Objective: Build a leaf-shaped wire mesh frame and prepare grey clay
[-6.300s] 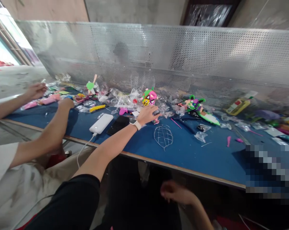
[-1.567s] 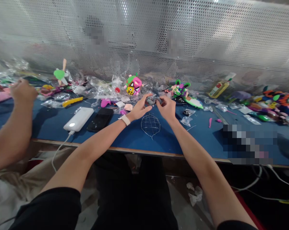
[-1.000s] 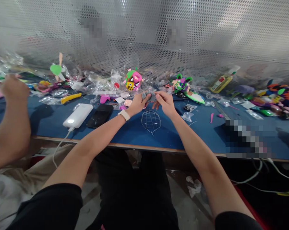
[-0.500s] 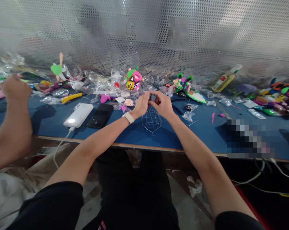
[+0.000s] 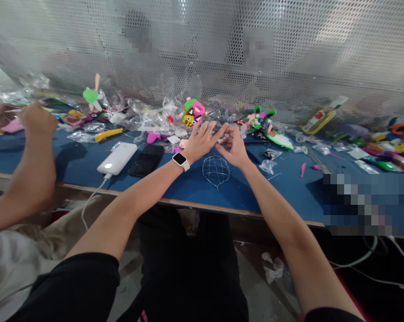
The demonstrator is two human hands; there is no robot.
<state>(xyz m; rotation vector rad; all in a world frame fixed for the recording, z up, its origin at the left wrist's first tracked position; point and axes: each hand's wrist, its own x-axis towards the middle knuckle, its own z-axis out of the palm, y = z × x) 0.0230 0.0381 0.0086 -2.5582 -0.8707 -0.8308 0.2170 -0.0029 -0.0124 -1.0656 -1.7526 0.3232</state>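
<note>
My left hand (image 5: 201,142) is palm down over the table, its fingers stretched out and reaching toward the right hand. Close beside it, my right hand (image 5: 235,147) has its thumb and fingers curled together; whatever lies between them is hidden. Just below both hands, a leaf-shaped wire frame (image 5: 216,171) with thin crossing wires lies on the blue table (image 5: 188,193). I cannot tell whether either hand touches its upper end. A pink and yellow cat-faced clay figure (image 5: 192,112) stands behind my left hand.
Left of my hands are a black phone (image 5: 146,160) and a white power bank (image 5: 117,158) with a cable. Another person's hand (image 5: 39,120) is at the far left. Clear plastic wrappers, a green-eared figure (image 5: 261,120) and a yellow bottle (image 5: 322,117) line the back.
My left hand has turned palm down and its fingers have straightened. The dark grey lump seen between my hands is now out of sight. The view has shifted slightly left.
</note>
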